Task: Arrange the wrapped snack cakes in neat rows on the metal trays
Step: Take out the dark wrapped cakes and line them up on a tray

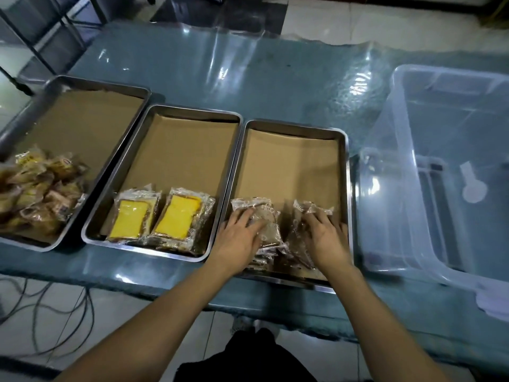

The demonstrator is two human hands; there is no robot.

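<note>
A person stands at a desk [248,78] covered in clear plastic sheeting, both forearms reaching into the right-hand metal tray [347,172] of three that sit side by side, each lined with brown paper. The left hand [242,235] lies flat, fingers spread, on a wrapped brown snack cake [268,227] at the near end of that tray; the right hand [326,238] rests just beside it, fingers loosely spread on a second brown cake [300,213] in crinkled clear wrap. More wrapped brown cakes appear to lie beneath and between the two hands, though blur makes their number impossible to tell. In the middle tray [192,111], two wrapped yellow cakes [154,219] lie side by side at the near end, both tilted slightly to the right, their wrappers touching. The left tray [99,84] holds a loose heap of wrapped golden-brown cakes [38,188] piled in its near half. The far halves of all three trays show only the brown liner. To the right of the trays stands a clear plastic storage bin [451,78], close to the right tray's edge. Dark cables [55,312] trail across the tiled floor below the desk at lower left.
</note>
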